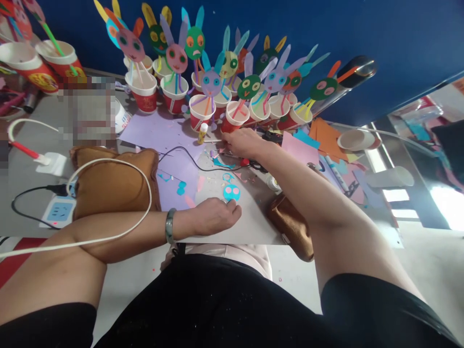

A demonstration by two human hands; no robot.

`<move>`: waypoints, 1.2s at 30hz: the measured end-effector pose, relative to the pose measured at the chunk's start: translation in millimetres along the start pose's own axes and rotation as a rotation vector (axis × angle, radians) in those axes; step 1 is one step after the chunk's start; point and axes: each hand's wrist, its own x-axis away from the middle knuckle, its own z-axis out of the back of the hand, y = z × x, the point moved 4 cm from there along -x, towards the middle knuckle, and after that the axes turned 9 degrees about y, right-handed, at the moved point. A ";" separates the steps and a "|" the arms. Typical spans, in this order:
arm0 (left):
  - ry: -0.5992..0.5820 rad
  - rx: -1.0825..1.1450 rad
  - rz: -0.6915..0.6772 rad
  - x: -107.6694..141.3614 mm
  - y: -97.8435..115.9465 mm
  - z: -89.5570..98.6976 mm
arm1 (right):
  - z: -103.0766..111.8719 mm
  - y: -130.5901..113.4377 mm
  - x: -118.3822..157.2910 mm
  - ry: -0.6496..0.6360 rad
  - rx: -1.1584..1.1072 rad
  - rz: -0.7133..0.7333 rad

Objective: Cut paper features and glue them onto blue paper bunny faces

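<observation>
My left hand [217, 216] rests near the table's front edge with its fingers curled closed; whatever is inside them is hidden. Just beyond it lies a blue paper disc [232, 193] with two pink circles on it. My right hand [243, 142] reaches across to the foot of a red-and-white paper cup [235, 118], fingers bent down and together. A thin white stick [213, 140] lies by its fingertips; I cannot tell whether they grip it. Left of that hand stands a small glue bottle [202, 134] with a white cap. Paper scraps surround the disc.
Paper cups holding paper rabbit faces [177, 59] line the back. Purple paper [155, 133] lies left of centre, beside a brown cushion [116, 179]. A white cable [150, 193] loops over my left arm. Another brown cushion [292, 222] lies under my right arm. Orange paper [324, 137] lies right.
</observation>
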 end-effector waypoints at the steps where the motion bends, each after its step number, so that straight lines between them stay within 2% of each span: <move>1: 0.000 0.000 0.000 0.2 -0.1 0.1 | -0.6 -0.2 -1.3 -0.010 0.001 0.003; 5: -0.005 0.012 0.007 0.6 -0.3 0.4 | -1.4 -1.4 -2.8 -0.012 0.005 0.005; 11: 0.002 0.042 0.042 0.7 -0.6 -0.5 | -1.4 5.8 8.7 0.086 -0.078 -0.032; 17: 0.039 0.054 0.026 0.1 -0.2 1.2 | -10.7 37.8 37.2 0.185 -0.157 -0.253; 22: 0.014 0.039 0.014 -1.6 -0.5 3.2 | -13.8 55.1 49.1 0.251 -0.251 -0.401; 27: -0.031 0.026 0.007 -1.7 0.3 4.0 | -9.4 49.1 37.7 0.280 -0.330 -0.421; 34: 0.016 0.036 0.014 -0.7 0.4 1.8 | -14.9 34.1 14.6 0.244 -0.334 -0.514; 36: 0.015 0.032 0.014 -0.8 0.5 1.2 | -17.7 33.4 13.8 0.275 -0.377 -0.534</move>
